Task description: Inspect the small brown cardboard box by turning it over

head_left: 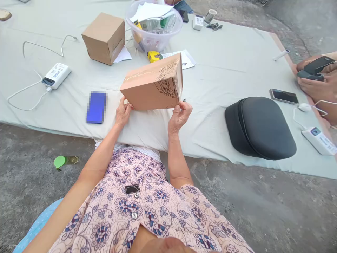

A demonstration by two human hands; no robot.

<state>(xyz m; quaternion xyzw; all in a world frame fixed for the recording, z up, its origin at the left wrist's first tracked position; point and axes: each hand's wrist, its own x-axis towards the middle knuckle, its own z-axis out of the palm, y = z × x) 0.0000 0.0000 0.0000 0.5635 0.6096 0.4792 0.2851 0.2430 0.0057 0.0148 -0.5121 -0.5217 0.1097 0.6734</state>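
A cardboard box [151, 91] is tilted up over the cloth-covered table in front of me, with dark scribbled lines near its right end. My left hand [123, 113] holds its lower left corner, the fingers partly hidden by the box. At the lower right corner my right hand [181, 115] pinches the box between thumb and fingers. A small dark tip pokes out beside the right fingers; I cannot make out what it belongs to. Left of my left hand lies a blue pixelated rectangle [96, 107]. Behind the box are a yellow tape measure [154, 56] and paper [188, 59].
A second cardboard box [104, 37] and a filled plastic basket [152, 40] stand farther back. White power banks with cables [56, 75] lie left and right. A black case [260, 128] and a phone [284, 96] are rightward, near another person's hands [313, 89]. A green-lidded bottle [61, 161] stands below.
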